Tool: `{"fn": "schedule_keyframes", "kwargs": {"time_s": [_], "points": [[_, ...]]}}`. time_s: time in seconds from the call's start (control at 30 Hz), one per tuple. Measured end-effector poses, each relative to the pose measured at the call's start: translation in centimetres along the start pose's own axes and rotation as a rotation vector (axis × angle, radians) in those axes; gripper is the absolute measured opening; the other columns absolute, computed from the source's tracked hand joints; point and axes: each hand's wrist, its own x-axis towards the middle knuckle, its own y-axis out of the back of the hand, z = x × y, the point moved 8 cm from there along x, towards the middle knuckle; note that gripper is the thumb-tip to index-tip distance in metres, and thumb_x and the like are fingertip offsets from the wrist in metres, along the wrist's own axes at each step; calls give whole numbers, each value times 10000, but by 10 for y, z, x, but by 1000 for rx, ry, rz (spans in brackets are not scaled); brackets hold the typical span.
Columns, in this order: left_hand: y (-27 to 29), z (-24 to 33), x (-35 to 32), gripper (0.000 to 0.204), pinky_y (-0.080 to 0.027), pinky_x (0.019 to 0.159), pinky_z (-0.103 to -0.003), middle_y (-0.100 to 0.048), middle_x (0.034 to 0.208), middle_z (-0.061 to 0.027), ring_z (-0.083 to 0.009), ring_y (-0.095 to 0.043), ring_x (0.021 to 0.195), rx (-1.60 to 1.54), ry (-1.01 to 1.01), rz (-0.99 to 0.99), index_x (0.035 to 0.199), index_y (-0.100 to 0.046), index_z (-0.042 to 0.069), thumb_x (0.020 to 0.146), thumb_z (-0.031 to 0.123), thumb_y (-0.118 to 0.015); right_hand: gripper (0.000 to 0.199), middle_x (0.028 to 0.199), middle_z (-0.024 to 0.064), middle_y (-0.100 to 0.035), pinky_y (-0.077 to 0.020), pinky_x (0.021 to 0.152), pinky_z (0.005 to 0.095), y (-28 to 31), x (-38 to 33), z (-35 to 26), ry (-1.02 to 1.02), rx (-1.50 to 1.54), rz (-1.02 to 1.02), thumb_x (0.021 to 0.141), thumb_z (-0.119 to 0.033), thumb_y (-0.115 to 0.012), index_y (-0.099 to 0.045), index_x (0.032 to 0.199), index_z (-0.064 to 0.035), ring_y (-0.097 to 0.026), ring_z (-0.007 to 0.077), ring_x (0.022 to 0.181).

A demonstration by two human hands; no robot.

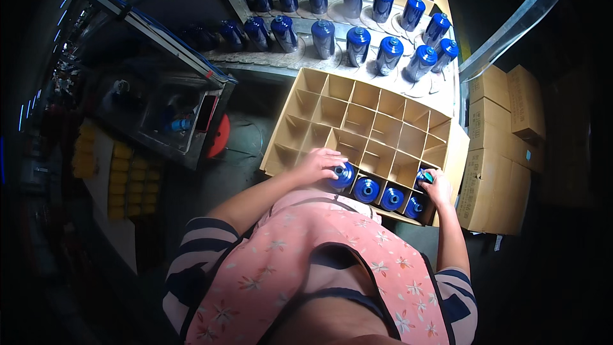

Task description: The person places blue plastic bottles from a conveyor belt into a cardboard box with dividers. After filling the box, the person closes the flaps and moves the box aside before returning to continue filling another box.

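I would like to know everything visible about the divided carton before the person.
The carton looks like brown cardboard, open, its upright dividers crossing into cells, a flap folded out at right. It sits slightly askew between pink apron and conveyor. Blue bottles stand in near cells; the left hand and right hand touch two.

L grip on blue btl, R grip on 2nd btl, at ctn.

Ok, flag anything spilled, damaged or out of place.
Nothing stands out: the front blue bottles sit in the carton, bottles on the conveyor stand upright, and no spill shows. The picture's edges are too dark to judge.
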Motion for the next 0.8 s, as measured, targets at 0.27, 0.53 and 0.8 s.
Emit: {"fn": "schedule_keyframes", "kwargs": {"time_s": [0.27, 0.53, 0.8], "points": [[125, 4, -44, 318, -402, 1038, -310, -579, 1306, -133, -172, -550, 1172, -775, 187, 511, 1221, -561, -35, 912, 41, -567, 313, 969, 66, -654, -518, 787, 381, 5, -28, -15, 15, 53, 209, 733, -201, -789, -686, 1029, -185, -644, 298, 897], [160, -64, -48, 350, -459, 989, -414, -627, 1217, -148, -276, -601, 1104, -1386, 156, 1164, 1140, -612, 21, 999, 269, -408, 349, 1024, 70, -670, -516, 806, 383, 15, -11, 4, 50, 81, 196, 763, -228, -776, -667, 1094, -193, -648, 307, 936], [185, -133, -64, 533, -509, 946, -476, -647, 1154, -140, -315, -632, 1054, -594, 209, 1233, 1198, -602, 51, 968, 433, -310, 392, 1000, 54, -677, -522, 807, 376, 13, -7, -16, 144, -4, 73, 690, -184, -814, -676, 1057, -164, -652, 286, 929]]}}
